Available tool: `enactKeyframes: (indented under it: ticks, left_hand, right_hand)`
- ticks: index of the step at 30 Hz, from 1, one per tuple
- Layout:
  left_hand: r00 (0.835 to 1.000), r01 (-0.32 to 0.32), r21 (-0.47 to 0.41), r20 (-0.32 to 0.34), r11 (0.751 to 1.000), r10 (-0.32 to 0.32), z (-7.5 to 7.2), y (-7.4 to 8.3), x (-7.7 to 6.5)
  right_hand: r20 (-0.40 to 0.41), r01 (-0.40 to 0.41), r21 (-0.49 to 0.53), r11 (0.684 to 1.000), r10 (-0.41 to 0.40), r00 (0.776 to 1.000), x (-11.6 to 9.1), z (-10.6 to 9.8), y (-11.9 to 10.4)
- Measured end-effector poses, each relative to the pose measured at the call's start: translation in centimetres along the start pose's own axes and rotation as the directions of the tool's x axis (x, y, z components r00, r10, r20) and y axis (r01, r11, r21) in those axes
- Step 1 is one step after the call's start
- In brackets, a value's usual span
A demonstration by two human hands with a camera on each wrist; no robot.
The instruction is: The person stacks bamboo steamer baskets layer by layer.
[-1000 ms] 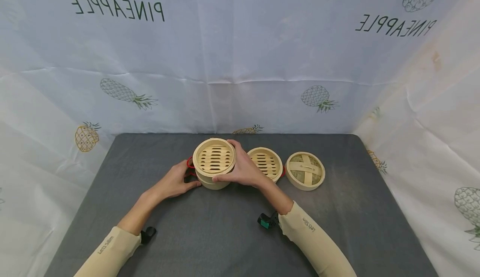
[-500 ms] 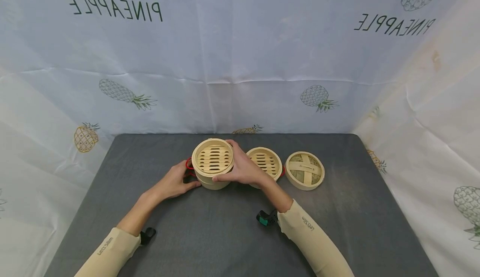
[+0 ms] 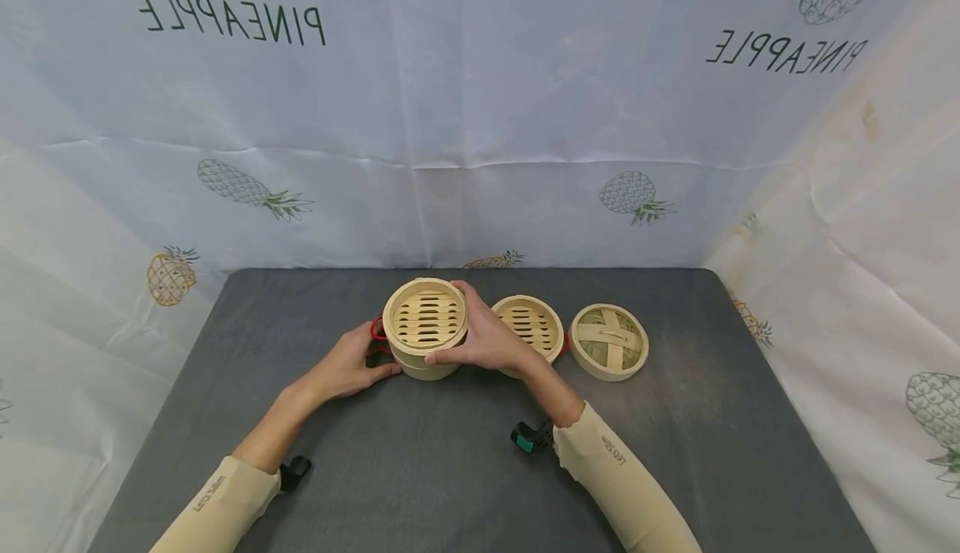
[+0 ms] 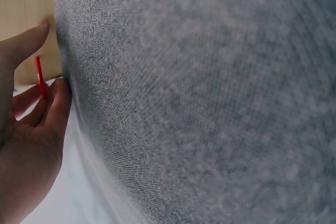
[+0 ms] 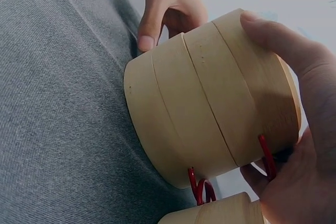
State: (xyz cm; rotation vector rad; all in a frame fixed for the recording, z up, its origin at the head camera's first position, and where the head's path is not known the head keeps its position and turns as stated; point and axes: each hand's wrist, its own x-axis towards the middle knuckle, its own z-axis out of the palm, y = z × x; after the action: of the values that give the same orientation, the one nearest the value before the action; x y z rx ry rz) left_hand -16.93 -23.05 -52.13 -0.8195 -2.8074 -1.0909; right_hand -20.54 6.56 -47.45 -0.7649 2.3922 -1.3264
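Observation:
Two round bamboo steamer baskets stand stacked at the back middle of the table. The upper steamer basket (image 3: 427, 320) shows its slatted floor; the lower steamer basket (image 5: 160, 108) rests on the cloth. My right hand (image 3: 487, 338) grips the upper basket from the right, thumb at the front and fingers behind. With thumb and fingers spread round its left side, my left hand (image 3: 347, 363) holds the lower basket near the table. A red handle (image 4: 40, 77) shows between the left fingers and thumb. Another red handle (image 5: 266, 156) sits by the right fingers.
Just right of the stack is another slatted steamer basket (image 3: 528, 320), partly hidden by my right hand. A woven steamer lid (image 3: 610, 341) lies beyond it. Dark grey cloth covers the table (image 3: 420, 470); a pineapple-print curtain (image 3: 442, 120) hangs behind.
The upper basket has shifted very slightly left with my right hand, now more squarely over the lower one. Otherwise both hands keep their hold.

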Motion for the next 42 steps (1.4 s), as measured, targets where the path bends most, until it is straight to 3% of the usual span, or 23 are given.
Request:
enactKeyframes:
  ticks: [5, 12, 20, 24, 30, 34, 37, 42]
  left_hand:
    - [1.000, -0.013, -0.014, -0.005, 1.000, 0.013, 0.0, 0.1, 0.0]
    - [1.000, 0.023, -0.009, 0.012, 1.000, -0.023, 0.1, -0.1, -0.1]
    - [0.999, -0.040, -0.022, -0.036, 0.999, 0.039, 1.1, -2.6, 0.0]
    - [0.998, -0.052, -0.021, -0.033, 0.998, 0.051, 0.7, -1.6, 0.0]
    - [1.000, 0.019, 0.001, 0.008, 1.000, -0.019, 0.2, -0.1, 0.0]
    - [1.000, -0.010, -0.001, -0.001, 1.000, 0.010, 0.7, -1.5, 0.0]
    - [0.998, -0.054, 0.003, -0.031, 0.999, 0.054, 1.6, -3.7, 0.1]
    - [0.997, -0.065, -0.007, -0.032, 0.998, 0.064, 1.7, -4.0, 0.0]
  right_hand:
    - [0.014, 0.014, 0.015, 1.000, -0.014, 1.000, 0.0, 0.1, 0.1]
    - [0.016, 0.027, 0.033, 0.999, -0.028, 0.999, 0.1, 0.2, 0.4]
    - [0.011, 0.027, 0.032, 0.999, -0.028, 1.000, 0.0, 0.1, 0.3]
    - [0.011, 0.027, 0.045, 0.999, -0.027, 1.000, -0.1, 0.1, 0.3]
    - [0.013, 0.023, 0.057, 0.998, -0.023, 1.000, 0.0, 0.1, 0.3]
    - [0.013, 0.018, 0.060, 0.998, -0.019, 1.000, -0.1, 0.1, 0.3]
    - [0.016, 0.023, 0.062, 0.998, -0.024, 1.000, -0.1, 0.2, 0.3]
    - [0.018, 0.029, 0.061, 0.998, -0.030, 0.999, -0.1, 0.2, 0.4]
